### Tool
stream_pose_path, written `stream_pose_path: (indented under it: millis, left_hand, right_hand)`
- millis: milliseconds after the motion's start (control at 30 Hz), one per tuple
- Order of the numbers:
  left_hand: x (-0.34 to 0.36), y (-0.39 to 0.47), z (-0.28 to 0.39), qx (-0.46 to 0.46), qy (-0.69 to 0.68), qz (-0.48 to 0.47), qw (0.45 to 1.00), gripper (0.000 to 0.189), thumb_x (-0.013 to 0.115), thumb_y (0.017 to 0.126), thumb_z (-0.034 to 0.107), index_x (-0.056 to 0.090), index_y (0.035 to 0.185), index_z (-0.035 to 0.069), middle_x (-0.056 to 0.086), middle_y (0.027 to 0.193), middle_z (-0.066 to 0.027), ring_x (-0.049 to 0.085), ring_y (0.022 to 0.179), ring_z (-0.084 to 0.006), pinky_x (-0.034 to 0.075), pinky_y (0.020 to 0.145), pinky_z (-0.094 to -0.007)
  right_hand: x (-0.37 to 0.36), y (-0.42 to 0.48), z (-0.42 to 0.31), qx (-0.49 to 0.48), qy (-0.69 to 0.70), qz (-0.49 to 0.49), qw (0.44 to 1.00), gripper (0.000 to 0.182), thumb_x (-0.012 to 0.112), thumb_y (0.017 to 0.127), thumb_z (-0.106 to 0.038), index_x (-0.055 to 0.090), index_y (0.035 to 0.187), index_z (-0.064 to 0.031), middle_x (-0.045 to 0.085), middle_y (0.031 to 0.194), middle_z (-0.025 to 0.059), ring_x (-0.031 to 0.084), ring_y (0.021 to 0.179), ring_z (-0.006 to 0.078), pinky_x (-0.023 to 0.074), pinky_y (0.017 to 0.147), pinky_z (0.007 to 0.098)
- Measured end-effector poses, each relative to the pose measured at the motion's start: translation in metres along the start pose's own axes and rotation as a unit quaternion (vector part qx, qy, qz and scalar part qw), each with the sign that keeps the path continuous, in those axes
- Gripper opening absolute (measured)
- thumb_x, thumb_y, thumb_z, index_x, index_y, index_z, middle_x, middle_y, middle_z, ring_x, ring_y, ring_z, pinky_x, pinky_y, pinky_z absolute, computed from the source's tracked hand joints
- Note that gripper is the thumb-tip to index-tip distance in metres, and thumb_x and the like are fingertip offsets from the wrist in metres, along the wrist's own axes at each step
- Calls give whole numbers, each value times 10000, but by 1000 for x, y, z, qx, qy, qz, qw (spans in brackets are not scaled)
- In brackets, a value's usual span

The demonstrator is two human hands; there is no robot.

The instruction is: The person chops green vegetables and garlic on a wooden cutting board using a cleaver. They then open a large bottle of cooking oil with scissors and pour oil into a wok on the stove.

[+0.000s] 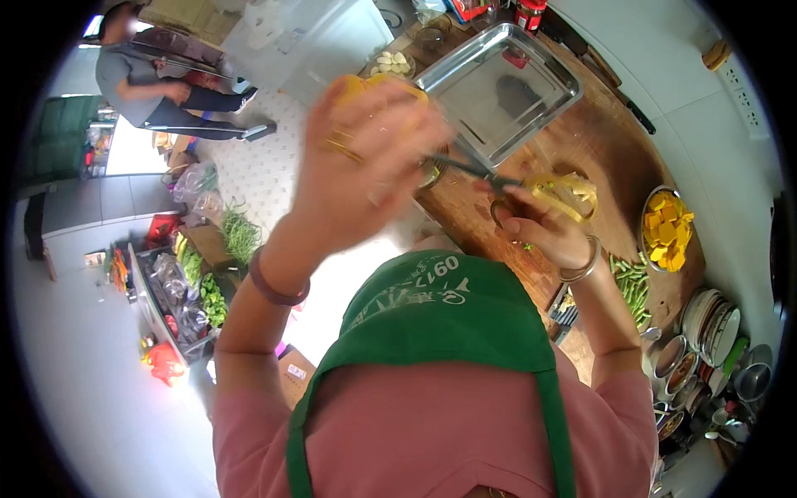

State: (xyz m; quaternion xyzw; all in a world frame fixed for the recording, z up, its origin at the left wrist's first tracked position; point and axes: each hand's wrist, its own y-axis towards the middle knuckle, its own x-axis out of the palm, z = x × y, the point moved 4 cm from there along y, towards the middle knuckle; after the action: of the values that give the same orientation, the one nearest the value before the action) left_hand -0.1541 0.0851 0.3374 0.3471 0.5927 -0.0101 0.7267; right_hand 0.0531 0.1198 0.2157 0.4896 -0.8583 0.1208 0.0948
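Note:
My left hand [373, 143], blurred, is raised left of the steel tray, wearing a gold ring. A yellow edge [355, 84] shows beyond its knuckles; I cannot tell whether the hand holds it. My right hand [542, 221] grips dark scissors [476, 168] by the handles, over the wooden worktop [473, 233]. Their blades point toward my left hand, which partly hides the tips. Beside the right hand's knuckles is a crumpled yellow-edged strip or wrapper [579, 193]. A rectangular stainless steel tray [529, 124] lies beyond both hands, with a small red piece [515, 58] in it.
Garlic cloves [391, 63] fill a small bowl. Right of me are cut pumpkin [669, 230], chopped green beans [630, 286] and stacked plates [713, 324]. A knife [640, 117] lies by the wall. A person [143, 87] sits at far left, near a vegetable crate [159, 311].

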Motion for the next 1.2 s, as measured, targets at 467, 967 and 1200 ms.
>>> stream_pose_path:
  millis: [467,967,1200]
  left_hand:
    - [55,-16,45,-327,-600,38,729,537,504,917,91,282,1390,-32,467,1293,-151,505,1135,-182,416,941,-312]
    - [66,-17,36,-365,-488,117,784,314,420,928,69,490,1219,-29,535,1154,-120,514,1015,-182,426,885,-305]
    - [24,-11,23,-159,-200,150,955,447,599,828,193,530,1192,-56,533,1126,-180,503,1048,-296,421,895,-376]
  right_hand:
    - [32,24,-36,-359,-542,295,701,624,654,728,-66,463,1321,-34,555,996,91,550,835,253,472,714,343]
    - [36,22,-49,-275,-355,191,873,728,671,667,54,423,1345,-45,525,1111,139,555,984,296,474,847,357]
    - [26,27,-24,-198,-3,171,965,704,737,725,-126,399,1334,-17,505,1110,67,523,997,177,455,819,301]
